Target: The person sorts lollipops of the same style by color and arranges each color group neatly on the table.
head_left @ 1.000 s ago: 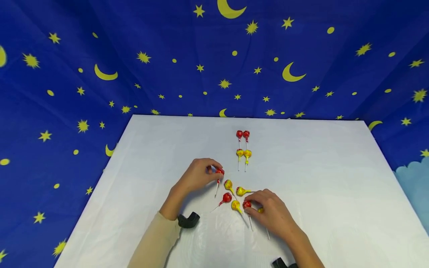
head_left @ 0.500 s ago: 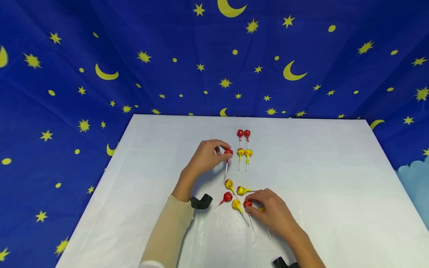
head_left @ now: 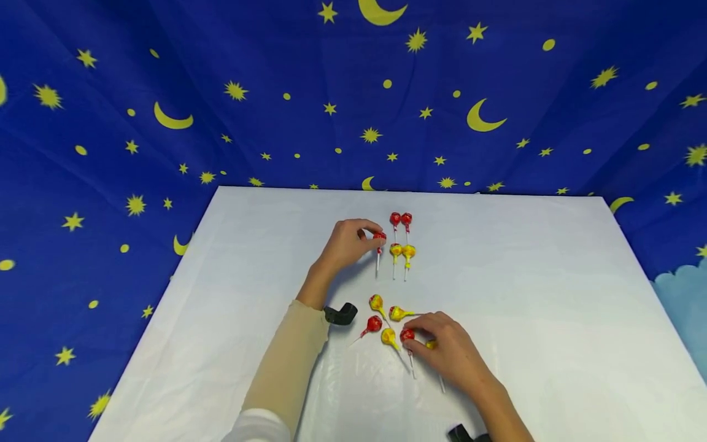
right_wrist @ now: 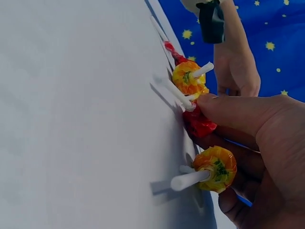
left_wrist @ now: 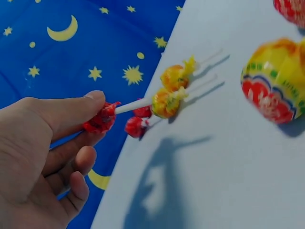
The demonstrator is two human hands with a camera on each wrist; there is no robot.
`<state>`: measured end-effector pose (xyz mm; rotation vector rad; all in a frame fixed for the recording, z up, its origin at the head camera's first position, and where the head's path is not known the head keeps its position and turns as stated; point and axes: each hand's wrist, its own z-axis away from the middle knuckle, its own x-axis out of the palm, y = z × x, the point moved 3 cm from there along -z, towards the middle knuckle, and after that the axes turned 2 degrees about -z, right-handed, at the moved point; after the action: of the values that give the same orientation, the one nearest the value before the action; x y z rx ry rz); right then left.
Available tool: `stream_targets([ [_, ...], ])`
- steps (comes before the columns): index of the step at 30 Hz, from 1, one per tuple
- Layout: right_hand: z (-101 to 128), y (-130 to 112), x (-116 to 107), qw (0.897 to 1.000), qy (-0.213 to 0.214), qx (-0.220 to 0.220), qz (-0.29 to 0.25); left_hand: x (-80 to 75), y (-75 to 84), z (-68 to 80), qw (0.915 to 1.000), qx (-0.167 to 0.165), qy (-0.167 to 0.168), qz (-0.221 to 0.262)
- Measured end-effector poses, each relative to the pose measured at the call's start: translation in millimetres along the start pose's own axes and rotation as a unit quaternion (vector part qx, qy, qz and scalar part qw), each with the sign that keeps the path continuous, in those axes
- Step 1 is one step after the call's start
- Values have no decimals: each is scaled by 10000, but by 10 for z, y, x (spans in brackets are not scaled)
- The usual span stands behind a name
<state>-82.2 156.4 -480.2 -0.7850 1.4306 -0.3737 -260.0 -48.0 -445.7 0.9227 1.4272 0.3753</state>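
My left hand (head_left: 349,242) pinches a red-wrapped lollipop (left_wrist: 100,120) by its head between thumb and fingers, its white stick toward me. It hangs just left of two red lollipops (head_left: 395,218) and two yellow lollipops (head_left: 409,252) lying in pairs, heads away from me. My right hand (head_left: 453,347) pinches another red lollipop (right_wrist: 200,125) low over the white table (head_left: 525,276). A yellow lollipop (right_wrist: 217,168) sits close to the right hand's lower fingers, mostly hidden in the head view.
Left of the right hand lie a loose red lollipop (head_left: 374,324) and three yellow ones, the nearest a yellow lollipop (head_left: 388,337). A blue curtain (head_left: 309,92) with moons and stars stands behind the table. Each wrist carries a black mount (head_left: 341,314).
My left hand has carried its red lollipop away from me and slightly right, from beside the loose lollipops to beside the paired ones. The right hand stays in place, still pinching its lollipop.
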Motion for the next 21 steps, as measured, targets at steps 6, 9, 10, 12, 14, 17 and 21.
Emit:
stream_targets([
  [6, 3, 3, 10, 10000, 53, 61, 13, 44, -117, -153, 10000, -82, 3, 51],
  [9, 0, 3, 6, 9999, 103, -2, 39, 55, -171, -224, 10000, -82, 14, -18],
  [10, -2, 2, 5, 9999, 122, -15, 45, 56, -185, -243, 10000, -87, 24, -35],
  [12, -5, 0, 5, 9999, 143, -35, 56, 59, -213, -276, 9999, -106, 54, -63],
  [14, -8, 0, 8, 9998, 158, -30, 84, 66, -243, -309, 9998, -174, 92, -89],
  [17, -4, -3, 23, 9999, 137, 26, 101, 94, -275, -369, 9996, -242, 72, -157],
  [21, 10, -3, 42, 9998, 98, 144, 98, 133, -284, -465, 9989, -336, -19, -316],
])
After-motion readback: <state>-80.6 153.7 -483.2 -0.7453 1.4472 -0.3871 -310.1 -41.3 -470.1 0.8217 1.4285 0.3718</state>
